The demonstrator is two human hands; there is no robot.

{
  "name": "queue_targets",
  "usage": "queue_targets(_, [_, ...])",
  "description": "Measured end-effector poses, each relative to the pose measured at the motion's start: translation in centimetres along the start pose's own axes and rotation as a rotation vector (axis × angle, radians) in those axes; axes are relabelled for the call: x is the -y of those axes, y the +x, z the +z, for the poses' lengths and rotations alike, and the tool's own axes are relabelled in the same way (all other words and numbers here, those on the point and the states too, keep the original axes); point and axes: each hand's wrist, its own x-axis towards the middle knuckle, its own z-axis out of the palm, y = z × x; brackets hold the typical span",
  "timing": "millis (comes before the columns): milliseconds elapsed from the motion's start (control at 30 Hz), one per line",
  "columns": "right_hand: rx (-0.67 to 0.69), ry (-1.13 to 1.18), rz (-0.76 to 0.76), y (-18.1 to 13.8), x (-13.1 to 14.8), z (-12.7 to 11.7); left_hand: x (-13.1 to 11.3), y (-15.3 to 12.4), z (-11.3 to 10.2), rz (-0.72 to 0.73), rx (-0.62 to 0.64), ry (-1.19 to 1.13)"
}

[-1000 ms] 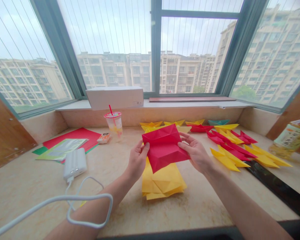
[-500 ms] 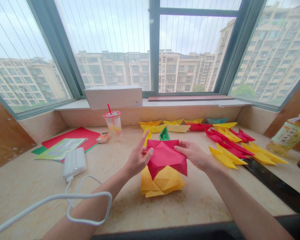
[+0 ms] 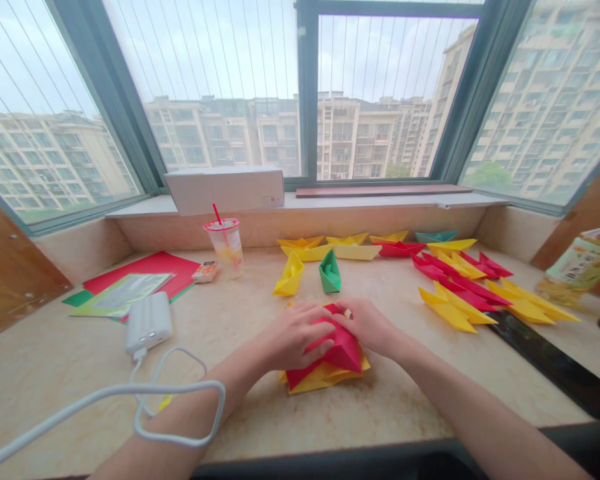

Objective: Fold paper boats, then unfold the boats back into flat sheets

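Note:
A partly folded red paper (image 3: 347, 352) lies over a folded yellow paper (image 3: 325, 381) on the counter in front of me. My left hand (image 3: 300, 337) rests across the red paper's left side, its curved fingers on the paper and holding it. At the far edge, my right hand (image 3: 367, 325) grips the same red sheet between thumb and fingers. The hands hide much of its upper side. Just beyond them stand a yellow paper boat (image 3: 289, 275) and a green paper boat (image 3: 330, 272).
More paper boats (image 3: 397, 249) line the back, with red and yellow folded papers (image 3: 455, 308) at right beside a black flat object (image 3: 545, 360). At left are coloured sheets (image 3: 130, 283), a white power bank (image 3: 149, 325) with a looped cable (image 3: 105, 393), and a drink cup (image 3: 225, 243).
The red paper has come down from its raised position onto the yellow one. My left hand has shifted from its left edge to lie over it; my right hand has moved slightly lower.

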Motion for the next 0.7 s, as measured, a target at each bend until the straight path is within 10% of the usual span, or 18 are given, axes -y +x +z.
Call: queue_targets(700, [-0.039,-0.344,0.072,0.1,-0.7,-0.7,0.7,0.1,2.4,-0.236,0.214,-0.233])
